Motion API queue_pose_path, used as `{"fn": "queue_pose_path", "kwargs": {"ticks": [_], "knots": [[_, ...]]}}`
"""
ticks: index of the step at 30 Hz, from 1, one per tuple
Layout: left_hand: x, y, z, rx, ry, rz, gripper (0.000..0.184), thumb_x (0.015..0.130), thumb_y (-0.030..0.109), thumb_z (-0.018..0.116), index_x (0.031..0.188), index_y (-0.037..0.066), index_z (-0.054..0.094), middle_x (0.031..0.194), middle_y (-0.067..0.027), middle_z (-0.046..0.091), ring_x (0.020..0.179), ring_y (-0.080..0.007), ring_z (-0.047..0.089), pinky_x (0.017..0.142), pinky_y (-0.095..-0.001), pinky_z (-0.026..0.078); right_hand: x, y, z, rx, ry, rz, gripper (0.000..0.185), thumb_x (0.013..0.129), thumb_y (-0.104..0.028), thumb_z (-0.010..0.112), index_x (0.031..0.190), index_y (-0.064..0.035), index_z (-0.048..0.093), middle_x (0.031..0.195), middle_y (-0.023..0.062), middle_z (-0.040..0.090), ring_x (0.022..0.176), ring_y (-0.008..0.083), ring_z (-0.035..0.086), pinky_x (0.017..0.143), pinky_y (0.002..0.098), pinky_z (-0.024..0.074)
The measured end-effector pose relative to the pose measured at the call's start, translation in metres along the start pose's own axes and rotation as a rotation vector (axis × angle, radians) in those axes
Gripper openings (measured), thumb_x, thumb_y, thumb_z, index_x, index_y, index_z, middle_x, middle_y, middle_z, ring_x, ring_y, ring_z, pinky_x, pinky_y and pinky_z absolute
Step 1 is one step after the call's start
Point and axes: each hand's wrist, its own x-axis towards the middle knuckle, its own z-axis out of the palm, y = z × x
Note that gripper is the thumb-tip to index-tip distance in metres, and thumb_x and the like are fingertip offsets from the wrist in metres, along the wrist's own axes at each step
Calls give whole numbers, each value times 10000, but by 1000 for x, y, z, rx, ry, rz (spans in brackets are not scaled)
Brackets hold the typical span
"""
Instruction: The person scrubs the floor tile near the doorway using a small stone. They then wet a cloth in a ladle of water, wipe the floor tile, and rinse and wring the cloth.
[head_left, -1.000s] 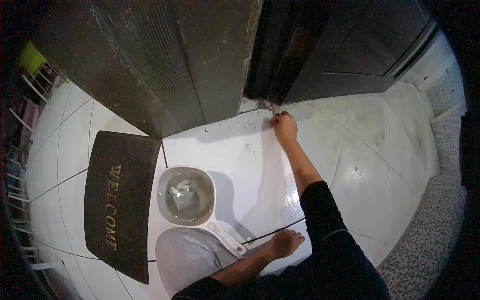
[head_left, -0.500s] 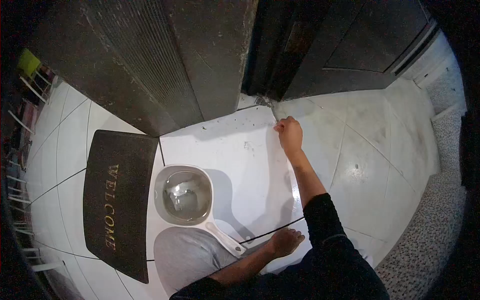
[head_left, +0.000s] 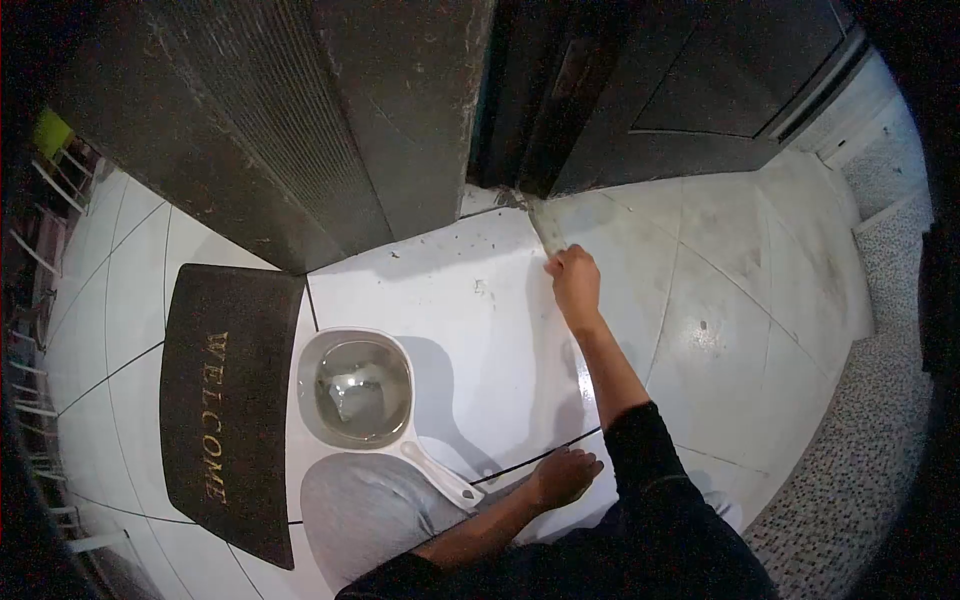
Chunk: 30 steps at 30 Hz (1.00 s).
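Note:
My right hand [head_left: 576,285] reaches out low over the floor near the door corner, its fingers pinched together. A thin, pale strip [head_left: 545,230] runs from its fingertips toward the corner; whether it is a held tool or the tile's edge I cannot make out. My left hand [head_left: 567,478] stays close to my body with fingers curled in, and no object shows in it. To its left stands a white dipper [head_left: 305,385] with clear water [head_left: 365,395] in it, its handle [head_left: 440,475] pointing toward me beside my grey-clad knee [head_left: 360,505].
A dark WELCOME mat [head_left: 235,410] lies left of the dipper. Ahead rise a dark grooved door panel [head_left: 270,120] and another dark door [head_left: 690,100]. Small specks of dirt [head_left: 425,257] dot the white tile [head_left: 480,340]. A speckled ledge [head_left: 840,460] borders the right side.
My view has shifted slightly, so most things sit a little further left. My right hand is slightly farther from the door corner, with more of the pale strip showing. My left hand keeps its place.

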Motion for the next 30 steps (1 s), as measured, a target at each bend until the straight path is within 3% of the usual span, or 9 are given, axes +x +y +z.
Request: {"fn": "queue_pose_path", "kwargs": {"ticks": [3, 9, 13, 16, 25, 30], "knots": [[0, -2, -4, 29, -5, -4, 132, 794, 142, 484, 858, 47, 550, 804, -118, 577, 751, -286, 580, 660, -416, 475, 1, 2, -4, -31, 16, -160, 77, 685, -91, 613, 682, -17, 592, 710, 160, 525, 696, 329, 535, 608, 403, 428], [1, -4, 6, 39, 80, -29, 146, 793, 138, 475, 874, 41, 549, 808, -118, 568, 763, -293, 572, 659, -416, 460, -74, 17, -43, -1, -26, -100, 77, 677, -107, 647, 711, -42, 622, 707, 132, 531, 695, 302, 538, 618, 394, 437], [0, 0, 5, 2, 164, -11, 101, 779, 105, 488, 839, 48, 546, 776, -100, 580, 777, -264, 589, 676, -407, 456, -39, 10, -24, -140, -9, -101, 68, 693, -96, 638, 714, -33, 619, 718, 139, 541, 689, 314, 548, 623, 385, 444], [0, 2, -6, 23, 82, -71, 85, 774, 91, 495, 833, 59, 547, 777, -87, 581, 783, -260, 589, 676, -399, 450, -2, -2, -7, 10, 27, -55, 76, 697, -97, 634, 702, -23, 613, 714, 140, 530, 679, 317, 548, 616, 387, 440], [3, 0, -2, 91, 24, -91, 122, 777, 129, 476, 842, 55, 549, 830, -88, 596, 806, -254, 591, 710, -395, 456, -74, 15, -48, -19, -53, -29, 106, 724, -138, 608, 714, -32, 608, 735, 153, 532, 706, 344, 544, 624, 425, 453], [0, 4, -11, 76, 5, -103, 128, 774, 130, 489, 859, 56, 551, 822, -78, 591, 803, -247, 592, 708, -386, 460, -12, 10, -5, -58, 9, -16, 83, 724, -129, 601, 720, -47, 619, 744, 154, 539, 710, 342, 547, 624, 422, 451]]}}
